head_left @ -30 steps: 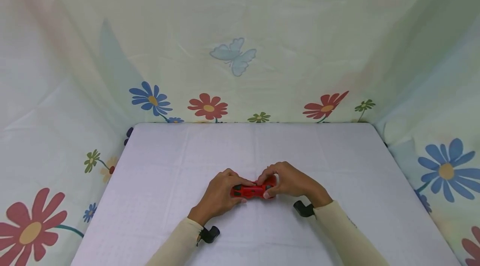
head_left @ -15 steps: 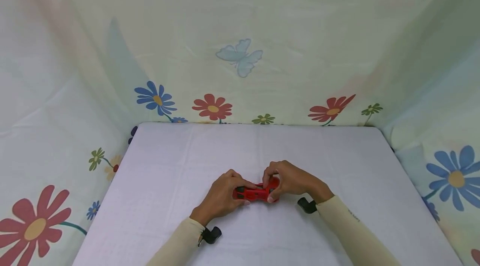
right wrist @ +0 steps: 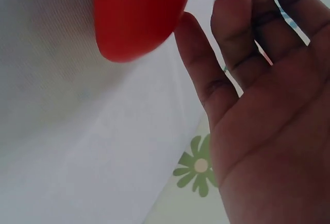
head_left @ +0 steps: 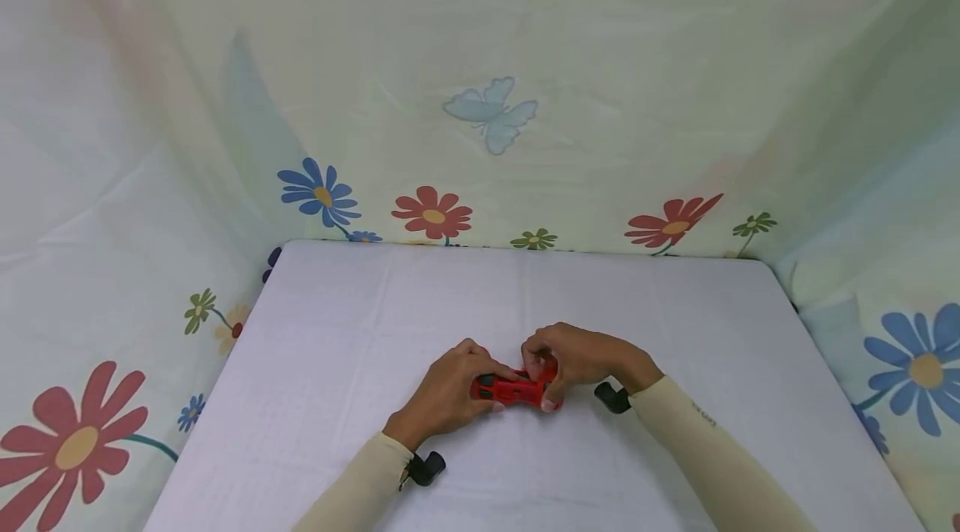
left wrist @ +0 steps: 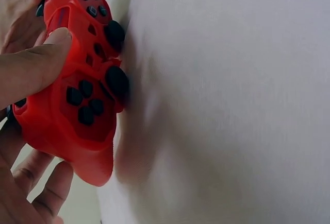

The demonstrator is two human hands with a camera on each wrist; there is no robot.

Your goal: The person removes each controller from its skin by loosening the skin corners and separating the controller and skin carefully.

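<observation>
A red game controller [head_left: 512, 390] with black buttons and thumbsticks lies at the middle of the white table, between both hands. My left hand [head_left: 453, 386] holds its left end, with the thumb [left wrist: 44, 64] across the red body in the left wrist view. At the right end, my right hand [head_left: 581, 358] grips the controller with thumb and fingers on opposite sides. One red handle [right wrist: 135, 23] shows close up in the right wrist view, beside the right hand's fingers [right wrist: 198, 62]. Part of the controller's right end is hidden by that hand.
A white cloth covers the table [head_left: 360, 298]. Behind and at the sides hangs a pale curtain [head_left: 360, 82] printed with flowers and a butterfly. A black wrist camera [head_left: 426, 469] is on the left wrist, another camera [head_left: 613, 397] on the right.
The head view has turned slightly left, shifting the scene rightward. The right hand's fingers have shifted a little on the controller's right end. The left hand keeps its hold.
</observation>
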